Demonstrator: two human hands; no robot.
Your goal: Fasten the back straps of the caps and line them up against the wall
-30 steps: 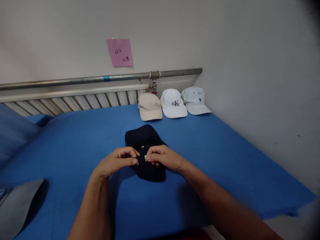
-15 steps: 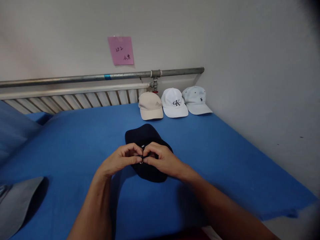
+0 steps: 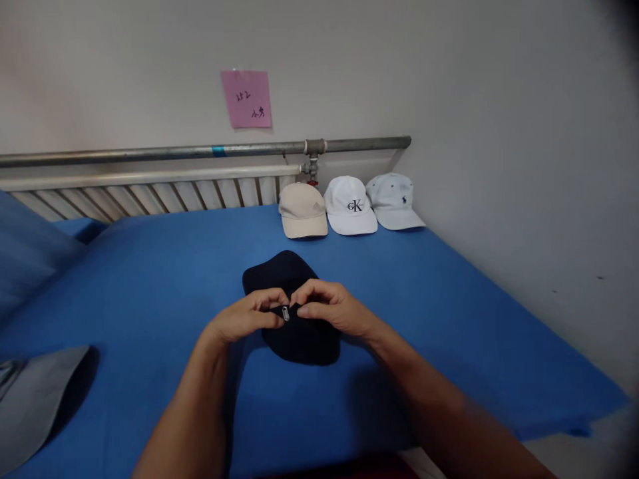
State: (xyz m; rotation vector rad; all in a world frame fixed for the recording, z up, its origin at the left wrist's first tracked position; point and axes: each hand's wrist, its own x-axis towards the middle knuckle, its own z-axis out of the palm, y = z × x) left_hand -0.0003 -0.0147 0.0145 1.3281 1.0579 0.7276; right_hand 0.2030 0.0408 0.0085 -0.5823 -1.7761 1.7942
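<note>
A dark navy cap (image 3: 284, 276) lies on the blue bed sheet (image 3: 150, 279), its brim pointing away from me. Both hands meet over the cap's near edge. My left hand (image 3: 244, 319) pinches the cap's back strap from the left. My right hand (image 3: 329, 309) pinches the same strap from the right. Between the fingertips shows a small silver buckle (image 3: 285, 313) on the strap. The rest of the strap is hidden under my fingers.
Three caps sit in a row at the back by the wall: beige (image 3: 302, 209), white with a logo (image 3: 349, 205), pale blue (image 3: 393, 199). A grey cap brim (image 3: 34, 399) lies at the near left. A metal pipe (image 3: 200, 152) and radiator run behind the bed.
My hands drew together on the strap and the buckle turned up into view. The cap shifted slightly left under them.
</note>
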